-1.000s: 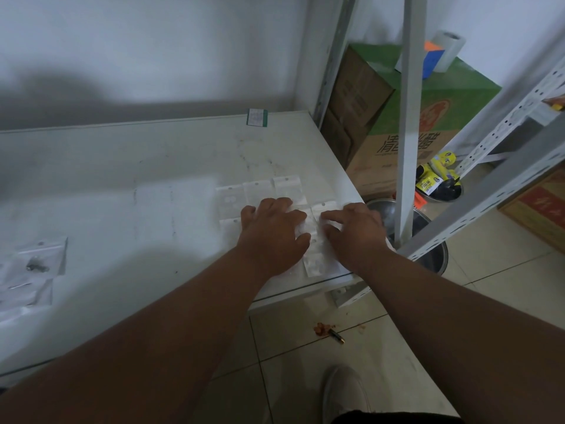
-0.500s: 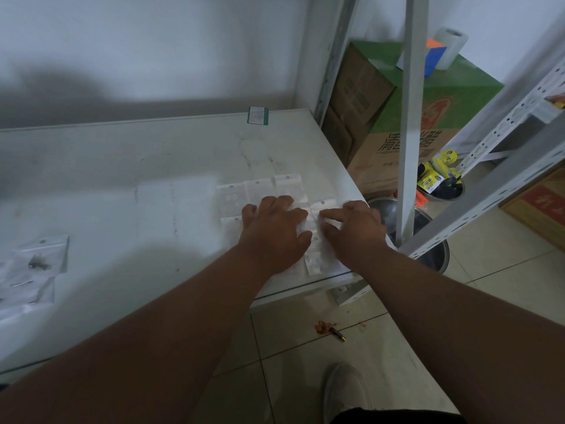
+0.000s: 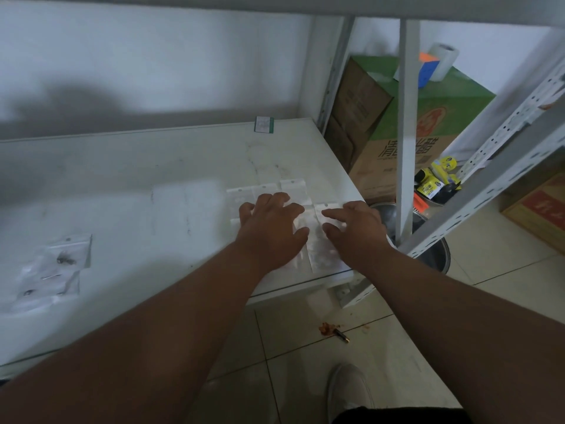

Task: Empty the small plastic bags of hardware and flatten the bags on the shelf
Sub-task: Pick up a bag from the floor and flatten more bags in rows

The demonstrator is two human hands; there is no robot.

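Clear plastic marks everything of note on the white shelf board. At its far left lies a loose cluster of small transparent zip bags with dark metal hardware inside, screws and small pieces showing through the film; they overlap and lie at slight angles. Toward the right front corner, a patch of flat, empty-looking clear bags lies in rows, edges touching, each with its long axis running from front to back and its hang-hole end toward the wall. The left hand rests palm-down on them, fingers spread. Just beside it the right hand is likewise open and flat on the bags.
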